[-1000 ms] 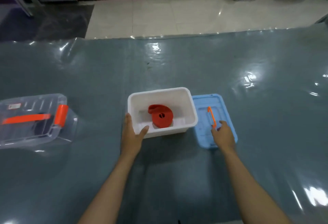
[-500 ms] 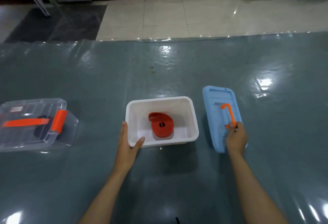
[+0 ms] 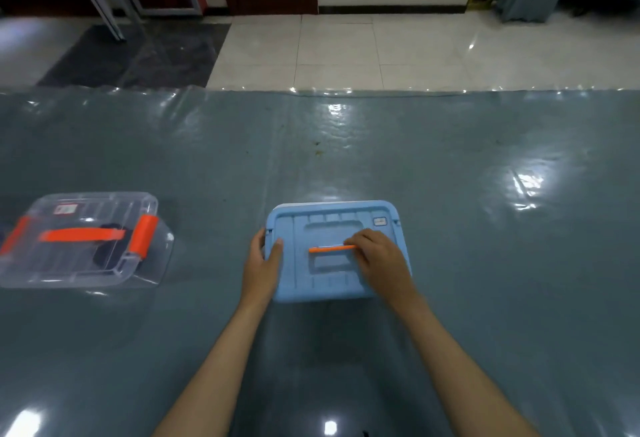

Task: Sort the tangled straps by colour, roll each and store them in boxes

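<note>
Fingers (image 3: 360, 239) on blue lid (image 3: 332, 277), grey table (image 3: 485, 263)

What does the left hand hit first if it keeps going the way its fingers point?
Nothing new: the left hand already touches the blue lid at its left edge. Its fingers point away from the person; beyond them only bare table cover shows, though depth is unclear.

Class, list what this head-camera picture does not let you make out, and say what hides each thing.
- Contents of the white box: covered by the blue lid.
- Whether the lid is latched: no latch visible.
- Dark item in the clear box: blurred by its walls and orange handle.
- Clear box's left end: cut off by the frame edge.
</note>
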